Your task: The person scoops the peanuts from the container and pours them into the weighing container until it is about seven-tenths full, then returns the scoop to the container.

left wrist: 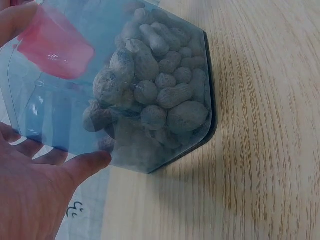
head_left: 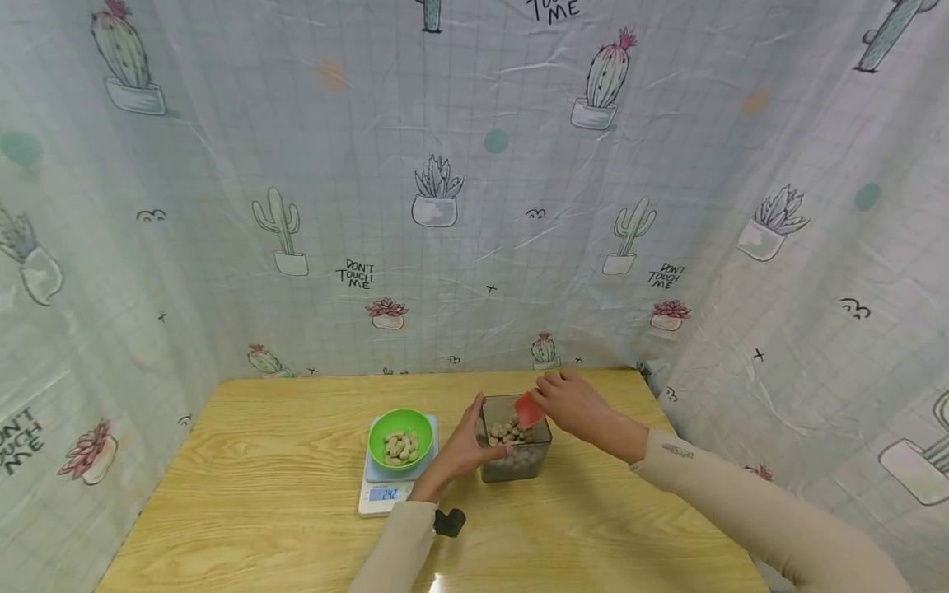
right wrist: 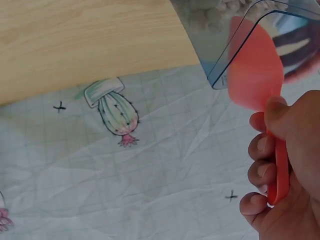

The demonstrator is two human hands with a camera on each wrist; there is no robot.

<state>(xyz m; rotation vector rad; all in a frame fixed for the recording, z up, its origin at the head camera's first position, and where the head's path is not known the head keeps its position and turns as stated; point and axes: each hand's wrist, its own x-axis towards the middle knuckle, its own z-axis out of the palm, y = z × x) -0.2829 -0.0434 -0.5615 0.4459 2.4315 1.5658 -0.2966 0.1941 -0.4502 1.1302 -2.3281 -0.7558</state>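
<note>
Peanuts in the shell fill the lower part of a see-through plastic container on the table. My left hand grips its left side, thumb along the near wall and fingers at the far left. My right hand holds a red scoop by the handle above the container's right side. In the right wrist view, fingers wrap the scoop's handle, and its blade dips inside the rim. The left wrist view shows the blade above the peanuts, seen through the wall.
Left of the container, a green bowl with several peanuts sits on a white kitchen scale, whose display seems to read 242. A cactus-print curtain hangs behind the wooden table and at both sides.
</note>
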